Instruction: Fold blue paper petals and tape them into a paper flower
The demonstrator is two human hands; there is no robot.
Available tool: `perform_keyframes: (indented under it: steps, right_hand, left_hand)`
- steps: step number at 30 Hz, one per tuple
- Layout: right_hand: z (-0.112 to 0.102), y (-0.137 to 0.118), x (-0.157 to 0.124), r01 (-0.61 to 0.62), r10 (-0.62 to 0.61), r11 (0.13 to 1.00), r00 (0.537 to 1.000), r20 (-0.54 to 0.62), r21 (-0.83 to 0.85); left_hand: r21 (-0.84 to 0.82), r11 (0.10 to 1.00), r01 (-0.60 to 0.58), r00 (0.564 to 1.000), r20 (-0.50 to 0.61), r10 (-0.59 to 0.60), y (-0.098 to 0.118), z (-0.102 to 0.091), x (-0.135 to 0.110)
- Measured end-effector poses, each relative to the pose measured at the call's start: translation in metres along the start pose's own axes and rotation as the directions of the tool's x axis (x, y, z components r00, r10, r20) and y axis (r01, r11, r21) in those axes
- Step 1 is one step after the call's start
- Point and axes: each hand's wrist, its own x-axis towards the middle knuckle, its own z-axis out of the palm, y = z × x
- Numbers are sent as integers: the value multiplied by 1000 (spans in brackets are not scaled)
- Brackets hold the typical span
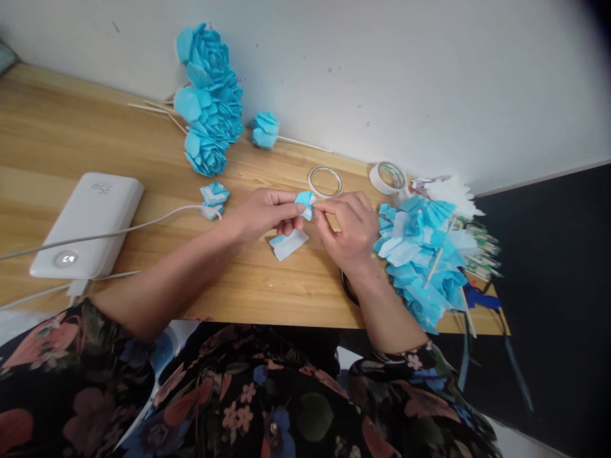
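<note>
My left hand (272, 213) pinches a small folded piece of blue paper (306, 198), its thumb on the near face. From the other side, my right hand (347, 228) grips the paper's right edge between thumb and forefinger. Just below them a pale blue-white paper strip (289, 244) lies on the wooden table (238, 280). Left of my left hand rest some folded blue paper pieces (214, 198). A thin tape roll (325, 182) lies flat behind my hands.
Blue paper roses (210, 108) on sticks lean by the wall, beside a smaller blue paper bud (265, 130) on a stick. A white power bank (88, 222) with cables sits left. At right are a wider tape roll (387, 177) and a heap of blue paper (420, 254).
</note>
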Motion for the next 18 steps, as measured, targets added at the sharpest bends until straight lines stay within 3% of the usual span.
perform_keyframes:
  steps: [13, 18]
  right_hand:
    - [-3, 1, -1, -18, 13, 999, 990, 137, 30]
    - [-2, 3, -5, -134, 104, 984, 966, 236, 115]
  left_hand:
    - [-68, 997, 42, 997, -59, -46, -3, -1, 1]
    - [-117, 993, 27, 991, -124, -42, -5, -2, 4]
